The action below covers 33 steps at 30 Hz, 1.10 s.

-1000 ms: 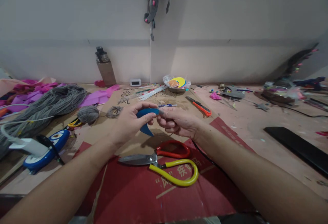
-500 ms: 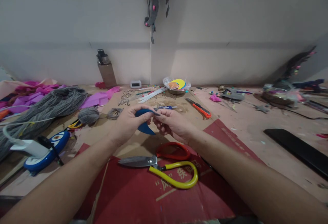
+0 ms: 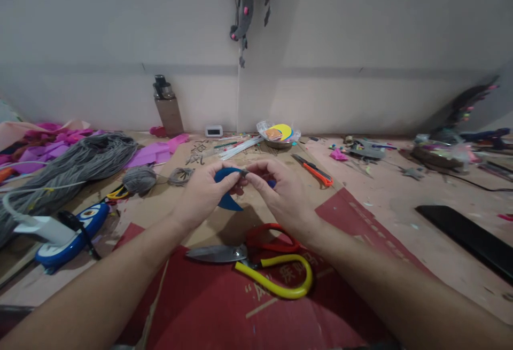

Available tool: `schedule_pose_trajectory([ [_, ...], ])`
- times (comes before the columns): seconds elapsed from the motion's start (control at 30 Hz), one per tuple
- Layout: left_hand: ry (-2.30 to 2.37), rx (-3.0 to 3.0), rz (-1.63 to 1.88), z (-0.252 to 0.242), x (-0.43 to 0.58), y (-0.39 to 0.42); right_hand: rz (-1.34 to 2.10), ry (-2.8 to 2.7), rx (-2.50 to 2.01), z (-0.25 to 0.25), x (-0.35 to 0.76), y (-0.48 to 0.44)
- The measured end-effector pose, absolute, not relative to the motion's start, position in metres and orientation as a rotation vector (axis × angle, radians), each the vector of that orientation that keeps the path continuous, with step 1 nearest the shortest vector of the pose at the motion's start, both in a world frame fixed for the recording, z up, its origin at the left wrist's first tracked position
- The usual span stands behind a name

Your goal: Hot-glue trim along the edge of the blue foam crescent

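A blue crescent-shaped piece is pinched between the thumb and fingers of my left hand, its lower point hanging free. Its upper tip looks dark grey, as if covered with something. At that tip my right hand has its thumb and fingers closed, touching the piece; any strand between them is too small to make out. Below both hands, scissors with one red and one yellow handle lie on red-printed cardboard, blades pointing left.
Grey yarn, a small yarn ball and a blue power strip lie left. A box cutter and a bowl with a yellow crescent sit beyond my hands. At right is a black flat object. A white partition stands behind.
My right hand has turned and its fingers have shifted slightly up at the crescent's tip. The left hand still holds the crescent. The whole view has moved a little.
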<state>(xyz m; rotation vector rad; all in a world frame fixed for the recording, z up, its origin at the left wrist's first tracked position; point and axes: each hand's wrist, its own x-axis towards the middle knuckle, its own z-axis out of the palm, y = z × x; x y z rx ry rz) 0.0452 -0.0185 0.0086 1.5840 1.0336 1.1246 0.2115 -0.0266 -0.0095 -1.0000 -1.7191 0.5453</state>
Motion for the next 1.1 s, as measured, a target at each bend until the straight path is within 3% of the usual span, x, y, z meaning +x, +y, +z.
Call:
schedule_pose_trajectory([
  [0.27, 1.168, 1.596, 1.125, 0.013, 0.056, -0.029, 0.255, -1.734, -1.116, -0.009, 0.210, -0.029],
  [0.47, 1.170, 1.503, 1.150, 0.006, 0.050, -0.022, 0.535, -1.739, -1.047, -0.015, 0.211, -0.018],
  [0.87, 1.210, 1.656, 1.099, 0.010, 0.055, -0.028, 0.399, -1.758, -1.081, -0.009, 0.214, -0.024],
  [1.1, 1.192, 1.567, 1.134, 0.010, 0.053, -0.024, 0.687, -1.741, -1.016, -0.014, 0.214, -0.015],
])
